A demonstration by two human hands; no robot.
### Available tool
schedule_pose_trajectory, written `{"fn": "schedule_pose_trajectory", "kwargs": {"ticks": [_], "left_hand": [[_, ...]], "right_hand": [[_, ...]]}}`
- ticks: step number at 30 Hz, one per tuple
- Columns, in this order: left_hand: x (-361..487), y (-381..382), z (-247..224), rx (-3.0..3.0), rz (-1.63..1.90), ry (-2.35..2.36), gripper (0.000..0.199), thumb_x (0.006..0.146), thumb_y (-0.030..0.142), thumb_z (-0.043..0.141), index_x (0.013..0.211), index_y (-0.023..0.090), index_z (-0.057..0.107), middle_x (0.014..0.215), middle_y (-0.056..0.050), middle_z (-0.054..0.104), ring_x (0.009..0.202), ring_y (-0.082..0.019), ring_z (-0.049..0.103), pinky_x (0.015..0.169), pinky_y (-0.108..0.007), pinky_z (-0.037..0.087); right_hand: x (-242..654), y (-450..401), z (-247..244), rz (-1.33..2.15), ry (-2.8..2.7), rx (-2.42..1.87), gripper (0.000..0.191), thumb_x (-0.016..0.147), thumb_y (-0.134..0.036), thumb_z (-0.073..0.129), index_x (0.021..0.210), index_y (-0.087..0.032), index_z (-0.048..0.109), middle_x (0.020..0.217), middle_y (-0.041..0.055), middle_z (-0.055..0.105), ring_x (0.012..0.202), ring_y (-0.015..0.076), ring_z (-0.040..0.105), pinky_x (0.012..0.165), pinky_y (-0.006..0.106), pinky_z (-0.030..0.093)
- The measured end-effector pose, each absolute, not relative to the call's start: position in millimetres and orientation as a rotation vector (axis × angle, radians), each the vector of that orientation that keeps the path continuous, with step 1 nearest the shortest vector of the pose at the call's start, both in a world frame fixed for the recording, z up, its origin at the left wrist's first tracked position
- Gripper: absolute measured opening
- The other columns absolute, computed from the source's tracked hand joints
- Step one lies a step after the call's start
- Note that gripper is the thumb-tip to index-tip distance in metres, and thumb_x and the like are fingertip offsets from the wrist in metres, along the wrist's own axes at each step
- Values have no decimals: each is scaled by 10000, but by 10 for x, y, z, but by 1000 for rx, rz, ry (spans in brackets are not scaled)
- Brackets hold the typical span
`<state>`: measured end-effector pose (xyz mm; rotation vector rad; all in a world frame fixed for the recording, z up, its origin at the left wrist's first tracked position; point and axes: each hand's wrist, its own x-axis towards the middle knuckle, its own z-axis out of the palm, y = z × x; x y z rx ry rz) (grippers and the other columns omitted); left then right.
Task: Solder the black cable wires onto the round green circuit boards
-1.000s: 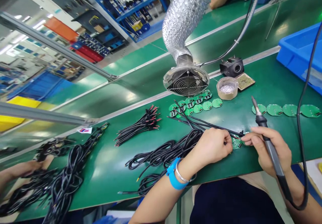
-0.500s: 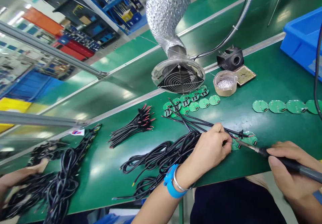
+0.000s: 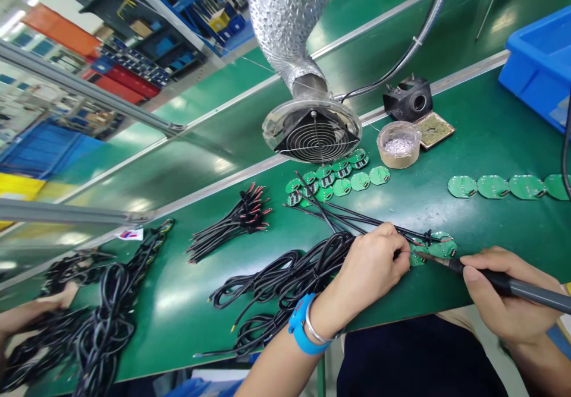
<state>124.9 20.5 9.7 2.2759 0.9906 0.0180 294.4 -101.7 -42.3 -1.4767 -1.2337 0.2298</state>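
My left hand (image 3: 377,257), with a blue wrist strap (image 3: 303,325) and a metal bangle above it, is closed in a pinch on a thin black cable at the edge of a green circuit board (image 3: 418,260). The fingers partly cover that board. My right hand (image 3: 508,296) grips a soldering iron (image 3: 454,265) by its dark handle, its tip at the wire end on this board. Just beyond lies another round green board (image 3: 442,247) with a red-ended black wire across it. Looped black cables (image 3: 285,272) lie beside my left forearm.
A fume extractor (image 3: 316,132) hangs over rows of boards (image 3: 341,187). Behind are a solder-bit tub (image 3: 398,147), a sponge tray (image 3: 433,129) and an iron holder (image 3: 408,100). Short cables (image 3: 232,219) lie left; a blue bin (image 3: 539,70) right. Another person's hand (image 3: 66,296) touches cables.
My right hand and the soldering iron have shifted slightly left, the tip moving further onto the board. My left hand keeps its pinch in place. The view has shifted a little.
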Motion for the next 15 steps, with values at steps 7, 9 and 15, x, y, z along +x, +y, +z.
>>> {"fn": "schedule_pose_trajectory", "kwargs": {"ticks": [7,9,15], "left_hand": [[1244,190,69,2296,11,1020,121,858,158,601,795,205,694,819,12,634,724,-131,591,660,-238,407],[1247,188,66,2306,10,1030,118,853,162,603,789,206,692,817,12,633,713,-129,586,652,-241,402],[1265,178,52,2342,17,1052,121,844,170,600,766,201,687,792,11,636,689,-131,582,632,-247,402]], "right_hand": [[2947,-1016,-431,241,-1217,-1493,108,825,-174,675,895,-253,695,675,-3,636,525,153,577,413,300,436],[2951,-1016,-426,232,-1221,-1492,103,824,-173,676,895,-245,693,673,-12,634,524,142,575,427,286,436],[2925,-1025,-417,176,-1305,-1461,122,816,-146,664,906,-228,680,681,-16,634,552,132,591,471,268,454]]}}
